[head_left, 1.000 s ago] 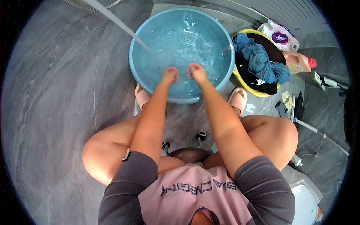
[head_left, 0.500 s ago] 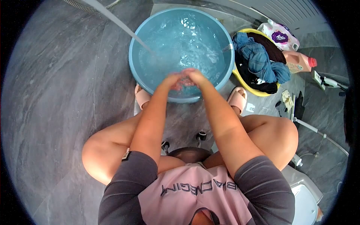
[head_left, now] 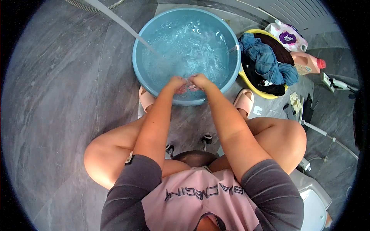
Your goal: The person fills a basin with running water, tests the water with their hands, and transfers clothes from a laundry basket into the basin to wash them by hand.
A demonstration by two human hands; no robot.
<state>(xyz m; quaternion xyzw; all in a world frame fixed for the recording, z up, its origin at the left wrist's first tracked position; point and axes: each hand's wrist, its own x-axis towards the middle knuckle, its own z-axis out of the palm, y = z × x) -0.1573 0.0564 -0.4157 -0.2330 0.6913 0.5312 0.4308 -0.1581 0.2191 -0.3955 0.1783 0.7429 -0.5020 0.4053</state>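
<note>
My left hand [head_left: 178, 84] and my right hand [head_left: 197, 82] are at the near side of a large blue basin [head_left: 137, 63] of water. Both are curled, with their fingers partly under the rippling surface, close together but slightly apart at the knuckles. Whatever they hold, if anything, is hidden by water and glare. A stream of water [head_left: 127, 27] pours into the basin from the upper left.
Right of the basin, a yellow tub [head_left: 246, 79] holds jeans [head_left: 266, 57] and dark clothes. Behind it are a pink bottle with a red cap [head_left: 308, 64] and a white package [head_left: 289, 37]. My pink slippers [head_left: 243, 101] flank the basin. A white pipe [head_left: 327, 135] runs at right.
My hands have moved slightly apart from each other, the right one a little lower. The ripples on the water have shifted and spread. The stream still pours in.
</note>
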